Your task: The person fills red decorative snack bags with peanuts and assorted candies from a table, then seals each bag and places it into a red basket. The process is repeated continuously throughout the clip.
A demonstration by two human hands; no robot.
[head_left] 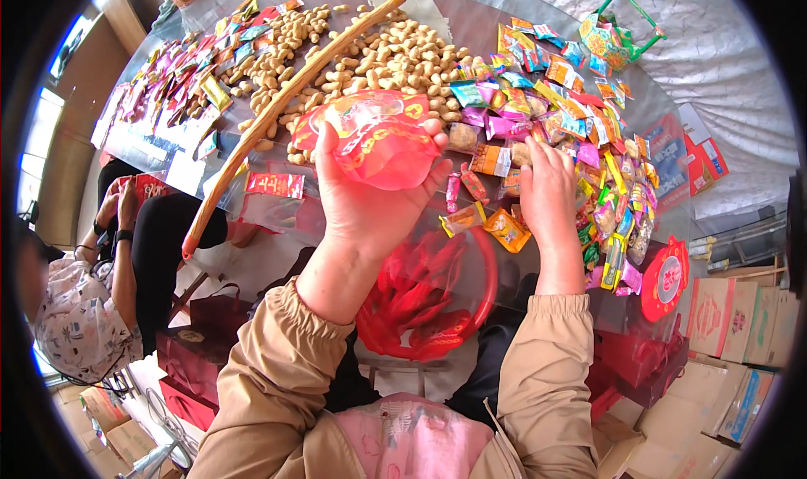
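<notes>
My left hand (366, 197) holds a red see-through gift bag (378, 155) with gold print, its palm under the bag and its fingers round the sides. The bag bulges at the bottom; what lies inside cannot be made out. My right hand (548, 185) reaches over a pile of wrapped candies and snacks (593, 130), its fingers bent and close together. At its fingertips is a small pale-brown wrapped snack (521, 153), partly hidden by the fingers. Loose candies, an orange packet (507, 230) and a yellow packet (462, 219) lie between my hands.
Peanuts (403, 54) lie beyond the bag, with a long wooden stick (290, 92) across them. More sweets (168, 84) lie far left. A green-handled basket (609, 37) stands far right. Below the glass tabletop, a red basin (479, 311) holds red bags. A person (92, 285) sits at left.
</notes>
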